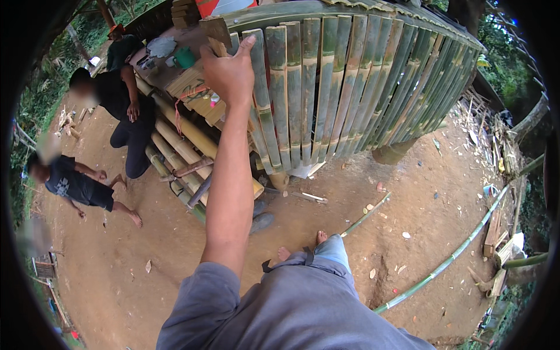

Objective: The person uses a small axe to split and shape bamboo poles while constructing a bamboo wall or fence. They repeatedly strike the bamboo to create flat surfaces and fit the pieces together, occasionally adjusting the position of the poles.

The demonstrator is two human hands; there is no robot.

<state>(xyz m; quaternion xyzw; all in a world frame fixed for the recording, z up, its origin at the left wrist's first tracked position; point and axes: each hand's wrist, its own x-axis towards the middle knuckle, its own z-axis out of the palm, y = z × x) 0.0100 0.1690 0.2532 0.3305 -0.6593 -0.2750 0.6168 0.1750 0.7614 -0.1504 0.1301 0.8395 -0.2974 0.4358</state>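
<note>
My left hand (pixel 229 76) reaches up to the near end of a wall of upright split-bamboo slats (pixel 312 87). Its fingers curl around a short piece of brown wood (pixel 216 30) that sticks up at the wall's corner, while the thumb points up beside the first slat. The fingertips are partly hidden behind the wood. The green slats stand side by side, with narrow gaps between some of them. My right hand is out of view.
A bench of thick bamboo poles (pixel 175 154) stands left of my arm. A green container (pixel 184 57) rests on the tabletop behind it. One person sits (pixel 119 99) and another walks (pixel 79 184) at left. A long bamboo strip (pixel 443 265) lies on the dirt ground (pixel 326 204).
</note>
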